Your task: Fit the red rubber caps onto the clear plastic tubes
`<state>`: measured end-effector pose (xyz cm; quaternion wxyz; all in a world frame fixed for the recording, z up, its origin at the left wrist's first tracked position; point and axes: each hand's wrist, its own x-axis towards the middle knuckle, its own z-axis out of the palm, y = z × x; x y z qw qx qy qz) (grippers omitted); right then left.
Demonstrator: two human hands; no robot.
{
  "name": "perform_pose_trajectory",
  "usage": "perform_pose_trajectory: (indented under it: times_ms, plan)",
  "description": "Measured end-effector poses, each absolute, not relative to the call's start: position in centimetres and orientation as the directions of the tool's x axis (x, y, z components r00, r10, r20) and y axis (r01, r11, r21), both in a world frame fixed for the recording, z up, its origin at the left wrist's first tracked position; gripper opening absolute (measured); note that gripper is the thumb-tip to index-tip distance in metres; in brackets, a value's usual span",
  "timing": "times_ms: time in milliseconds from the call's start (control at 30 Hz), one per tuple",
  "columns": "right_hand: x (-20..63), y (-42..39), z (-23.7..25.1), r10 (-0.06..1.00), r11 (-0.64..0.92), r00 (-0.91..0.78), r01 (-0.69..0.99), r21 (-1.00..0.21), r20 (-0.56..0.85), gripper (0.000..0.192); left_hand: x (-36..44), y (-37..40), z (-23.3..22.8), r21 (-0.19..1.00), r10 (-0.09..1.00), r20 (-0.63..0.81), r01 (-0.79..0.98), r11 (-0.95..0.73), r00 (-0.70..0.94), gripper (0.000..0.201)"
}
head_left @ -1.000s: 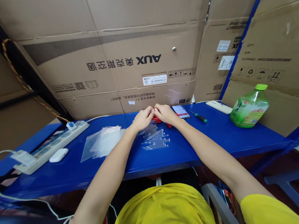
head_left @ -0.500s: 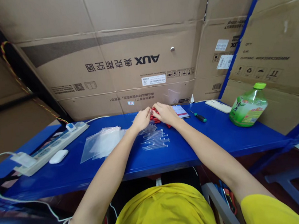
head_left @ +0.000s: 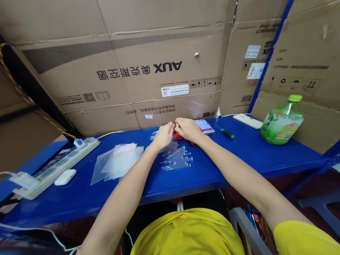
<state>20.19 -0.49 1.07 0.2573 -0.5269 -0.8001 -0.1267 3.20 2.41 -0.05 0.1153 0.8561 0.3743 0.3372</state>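
Observation:
My left hand and my right hand meet fingertip to fingertip at the back of the blue shelf. Between them they pinch a small item that is too small to identify, just above several small red pieces. A row of thin clear tubes lies on the shelf right in front of both hands. To the left of the tubes is a stack of clear plastic bags.
A white power strip with a plug and cable, and a white mouse, sit at the left. To the right are a phone, a green-handled screwdriver, a white case and a green bottle. Cardboard boxes stand behind.
Both hands stay together at the same spot; only the fingers shift slightly around the small item. The view has drifted a little.

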Motion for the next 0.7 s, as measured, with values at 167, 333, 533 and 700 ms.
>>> perform_pose_trajectory:
  times_ms: [167,333,533,700]
  plan:
    - [20.3,0.3,0.5,0.766,0.497,-0.258,0.819,-0.287,0.589,0.024,2.9,2.3,0.5,0.531,0.730,0.516,0.501,-0.683,0.448,0.035]
    - [20.3,0.7,0.5,0.819,0.565,-0.263,0.216,-0.797,0.510,0.041,2.7,1.9,1.2,0.692,0.717,0.534,0.255,-0.675,0.449,0.050]
    - [20.2,0.3,1.7,0.866,0.282,-0.315,-0.336,-0.899,0.389,0.045,3.7,0.9,1.9,0.875,0.770,0.466,-0.099,-0.473,0.435,0.057]
    - [23.1,1.0,2.3,0.884,0.465,-0.167,0.198,-0.863,0.437,0.034,2.4,0.9,2.5,0.724,0.753,0.562,0.238,-0.648,0.343,0.057]
